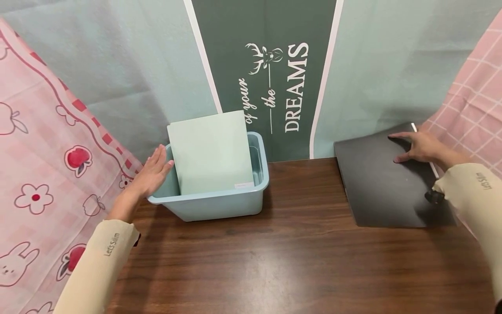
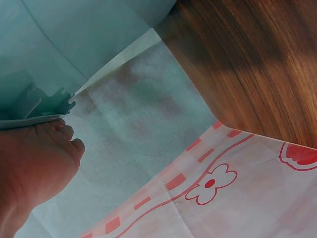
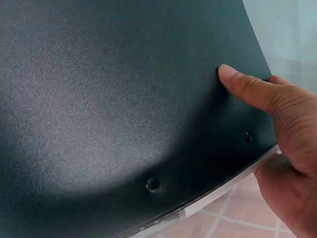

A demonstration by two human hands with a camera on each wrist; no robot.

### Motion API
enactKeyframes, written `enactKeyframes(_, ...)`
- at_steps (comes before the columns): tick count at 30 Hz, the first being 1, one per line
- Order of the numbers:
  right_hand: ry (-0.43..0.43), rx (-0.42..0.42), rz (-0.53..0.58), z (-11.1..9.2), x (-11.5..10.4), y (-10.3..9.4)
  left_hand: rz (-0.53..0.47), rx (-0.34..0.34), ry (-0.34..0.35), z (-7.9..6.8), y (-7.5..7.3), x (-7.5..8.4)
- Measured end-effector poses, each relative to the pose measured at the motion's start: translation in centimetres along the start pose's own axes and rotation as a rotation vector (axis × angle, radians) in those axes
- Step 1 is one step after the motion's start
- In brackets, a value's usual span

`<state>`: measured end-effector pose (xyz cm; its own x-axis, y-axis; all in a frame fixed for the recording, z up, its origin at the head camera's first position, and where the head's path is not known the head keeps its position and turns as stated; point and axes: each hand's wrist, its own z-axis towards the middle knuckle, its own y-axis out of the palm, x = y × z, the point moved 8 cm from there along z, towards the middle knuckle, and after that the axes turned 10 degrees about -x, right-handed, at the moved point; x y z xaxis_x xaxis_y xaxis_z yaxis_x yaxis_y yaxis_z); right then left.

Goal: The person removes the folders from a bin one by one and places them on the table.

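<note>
At the right, a black folder (image 1: 386, 183) lies tilted near the pink grid cloth, with a white strip along its right edge. My right hand (image 1: 421, 146) holds its upper right edge. Thumb and a finger spread over the dark face, while part of the hand goes behind the edge in the right wrist view. A light blue bin (image 1: 219, 205) stands left of centre with pale green folders (image 1: 211, 152) leaning upright inside. My left hand (image 1: 153, 172), fingers straight in the head view, touches the bin's left rim.
The brown wooden table (image 1: 251, 270) carries both. A grey-green printed cloth (image 1: 372, 74) hangs behind. Pink patterned cloth (image 1: 43, 165) closes off the left side, and pink grid cloth (image 1: 474, 100) the right.
</note>
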<state>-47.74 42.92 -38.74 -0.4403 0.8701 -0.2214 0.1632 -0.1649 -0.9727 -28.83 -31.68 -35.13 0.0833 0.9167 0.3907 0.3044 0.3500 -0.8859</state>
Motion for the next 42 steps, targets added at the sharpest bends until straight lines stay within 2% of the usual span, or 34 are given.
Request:
enactKeyframes(13,-0.026,-0.009,-0.047,-0.7,1.8,1.4,0.011,-0.003,-0.002,0.1,-0.2,-0.1)
enactKeyframes(17,-0.058,0.018,-0.06,-0.5,2.2,1.6,0.014,0.002,-0.007,0.0,-0.3,0.0)
enactKeyframes(22,-0.063,-0.007,-0.086,-0.5,2.6,2.2,0.014,0.009,-0.011,0.1,-0.2,-0.1)
enactKeyframes(28,-0.063,-0.002,-0.034,-0.7,2.5,2.7,0.013,0.003,-0.02,0.0,0.0,-0.4)
enactKeyframes(35,0.013,-0.141,-0.014,-0.6,3.2,3.8,0.012,0.01,-0.018,0.2,-0.2,-0.3)
enactKeyframes(38,0.026,-0.151,-0.03,-0.7,3.6,4.2,0.014,0.012,-0.013,0.3,-0.2,-0.2)
enactKeyframes(42,0.002,-0.124,-0.06,-0.5,3.7,4.5,0.018,0.017,-0.018,0.3,-0.1,-0.2)
